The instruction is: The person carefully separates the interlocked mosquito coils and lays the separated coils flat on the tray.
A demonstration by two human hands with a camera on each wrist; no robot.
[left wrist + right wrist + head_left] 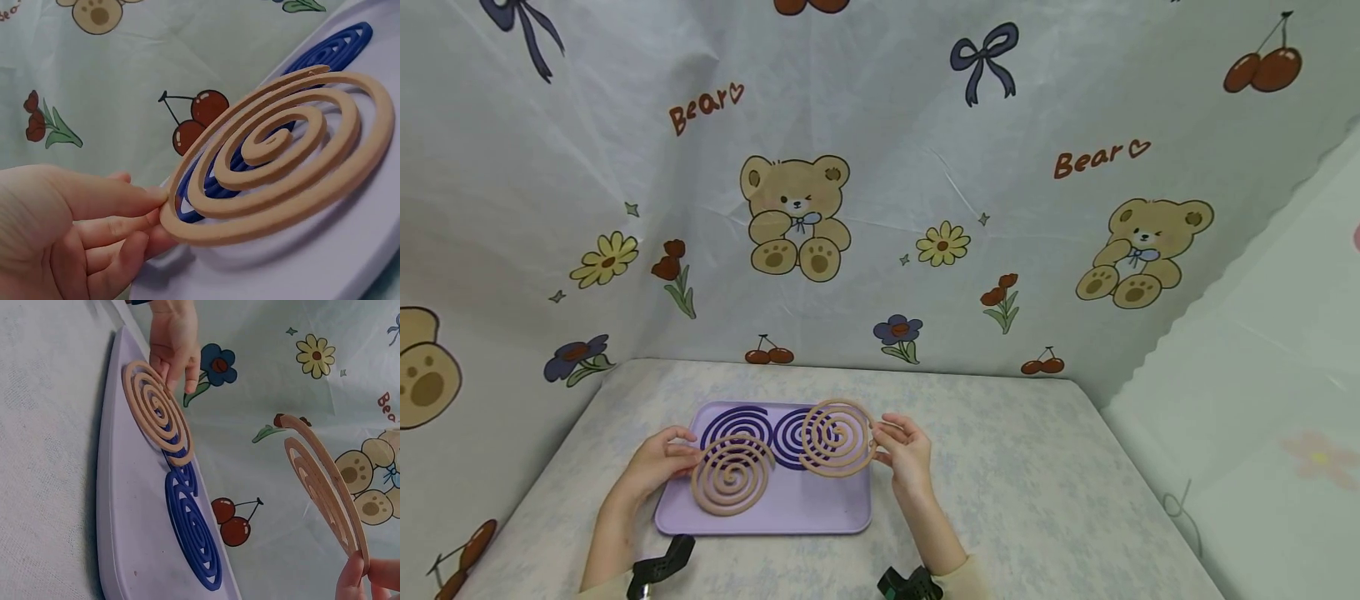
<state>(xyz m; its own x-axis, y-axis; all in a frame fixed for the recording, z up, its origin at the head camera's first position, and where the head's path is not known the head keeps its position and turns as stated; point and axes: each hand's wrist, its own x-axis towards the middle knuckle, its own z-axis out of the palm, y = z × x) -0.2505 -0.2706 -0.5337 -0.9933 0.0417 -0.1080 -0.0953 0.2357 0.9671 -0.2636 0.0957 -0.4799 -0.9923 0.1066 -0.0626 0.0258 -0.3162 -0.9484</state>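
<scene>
My left hand (653, 468) pinches the left rim of a tan mosquito coil (730, 477) between thumb and fingers; the left wrist view shows this coil held tilted above the tray. At the right, my right hand (907, 454) pinches the outer edge of another tan mosquito coil (838, 431); in the right wrist view it is raised clear of the tray. Two dark blue mosquito coils lie side by side along the tray's far edge. The left blue coil (736, 408) and the right blue coil (777, 437) are each partly covered by a tan one in the head view.
The lilac tray (820, 512) has a low raised rim and rests on a pale mottled tabletop (1015, 483). A patterned cloth (880, 125) with bears and flowers hangs behind the table. A thin cord loop (1176, 504) is near the right side.
</scene>
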